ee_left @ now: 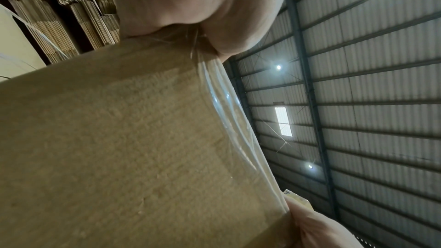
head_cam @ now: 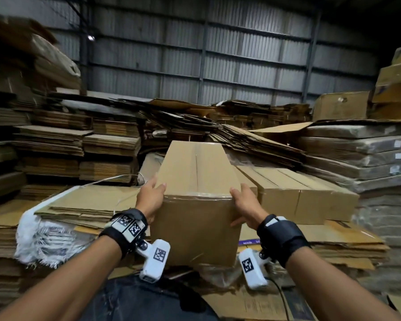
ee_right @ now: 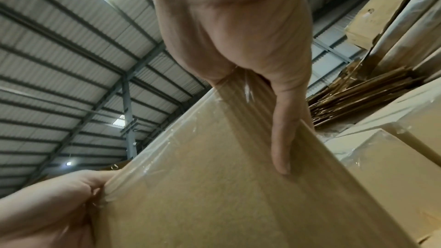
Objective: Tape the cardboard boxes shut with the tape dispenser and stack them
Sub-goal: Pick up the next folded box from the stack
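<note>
I hold a closed brown cardboard box (head_cam: pixel 195 228) up in front of me, its long top face running away from me. Clear tape (head_cam: pixel 197 195) covers its near top edge and centre seam. My left hand (head_cam: pixel 149 195) grips the near left corner with the thumb over the top. My right hand (head_cam: pixel 245 202) grips the near right corner the same way. The left wrist view shows the box (ee_left: pixel 119 139) under my left hand (ee_left: pixel 203 7). In the right wrist view my right hand (ee_right: pixel 250 35) lies along the box's (ee_right: pixel 226 186) side. No tape dispenser is in view.
Two taped boxes (head_cam: pixel 299 191) lie side by side just right of the held box, on flattened cardboard (head_cam: pixel 83 205). A white woven sack (head_cam: pixel 39 232) hangs at the left. Tall piles of flat cartons (head_cam: pixel 56 147) and wrapped bundles (head_cam: pixel 361 158) surround the spot.
</note>
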`<state>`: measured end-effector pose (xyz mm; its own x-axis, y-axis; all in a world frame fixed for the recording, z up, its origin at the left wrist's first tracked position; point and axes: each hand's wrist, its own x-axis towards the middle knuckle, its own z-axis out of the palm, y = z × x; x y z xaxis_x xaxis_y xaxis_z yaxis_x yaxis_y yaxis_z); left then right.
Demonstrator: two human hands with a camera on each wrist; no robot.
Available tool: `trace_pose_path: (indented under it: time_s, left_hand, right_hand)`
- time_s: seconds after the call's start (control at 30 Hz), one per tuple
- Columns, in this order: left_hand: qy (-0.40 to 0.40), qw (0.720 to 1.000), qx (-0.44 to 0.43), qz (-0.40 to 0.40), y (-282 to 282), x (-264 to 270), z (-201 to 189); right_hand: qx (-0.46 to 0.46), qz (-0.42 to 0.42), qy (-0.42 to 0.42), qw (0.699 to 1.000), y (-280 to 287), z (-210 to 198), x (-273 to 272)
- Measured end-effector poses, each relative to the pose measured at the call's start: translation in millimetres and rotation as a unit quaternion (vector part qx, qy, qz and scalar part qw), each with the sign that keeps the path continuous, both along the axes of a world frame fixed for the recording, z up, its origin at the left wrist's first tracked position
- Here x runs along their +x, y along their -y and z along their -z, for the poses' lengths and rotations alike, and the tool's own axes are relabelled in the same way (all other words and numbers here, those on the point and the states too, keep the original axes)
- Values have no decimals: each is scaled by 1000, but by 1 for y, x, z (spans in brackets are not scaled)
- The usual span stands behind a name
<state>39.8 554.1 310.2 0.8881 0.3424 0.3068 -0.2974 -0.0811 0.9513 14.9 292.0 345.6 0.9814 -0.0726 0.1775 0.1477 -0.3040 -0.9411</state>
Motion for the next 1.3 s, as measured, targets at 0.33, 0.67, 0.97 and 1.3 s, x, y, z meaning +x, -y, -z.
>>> trace_pose_path:
  time_s: [0.33, 0.67, 0.97, 1.3]
  left_hand:
    - [11, 992, 102, -68, -21, 123, 4]
    - [-6, 984, 104, -143, -9, 265, 21]
    - [3, 993, 34, -112, -9, 422, 84]
    - [-175, 883, 423, -108, 5, 511, 181]
  right_hand:
    - [-144, -107, 49, 983, -4, 11, 132]
    - [-245, -114, 97, 958, 5, 12, 290]
    - [-401, -104, 158, 896, 7, 50, 461]
    - [-659, -105, 178, 723, 32, 163, 564]
